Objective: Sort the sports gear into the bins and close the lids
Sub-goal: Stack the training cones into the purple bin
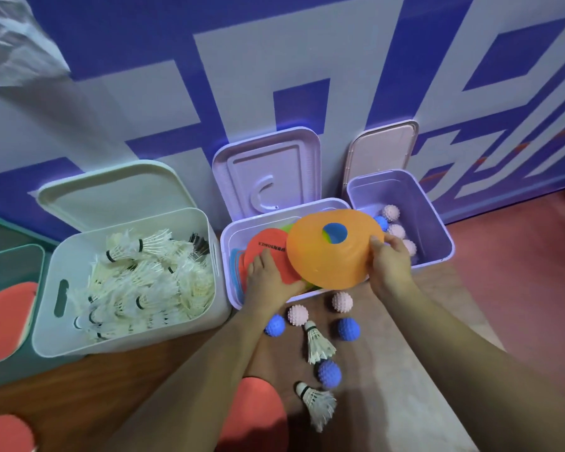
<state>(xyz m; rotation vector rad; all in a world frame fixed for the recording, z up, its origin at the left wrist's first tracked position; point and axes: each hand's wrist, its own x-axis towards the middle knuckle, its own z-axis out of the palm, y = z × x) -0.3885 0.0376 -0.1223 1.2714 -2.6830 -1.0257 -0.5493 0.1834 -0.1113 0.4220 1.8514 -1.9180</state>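
The right hand [390, 265] gripped the orange disc cone [335, 247] by its right rim, thumb on top. The cone reached left from the grip, tilted above the open lavender bin [232, 293]. The left hand [268, 275] lay with its fingers spread flat on a red flat marker [268, 249] inside that bin, by its front wall.
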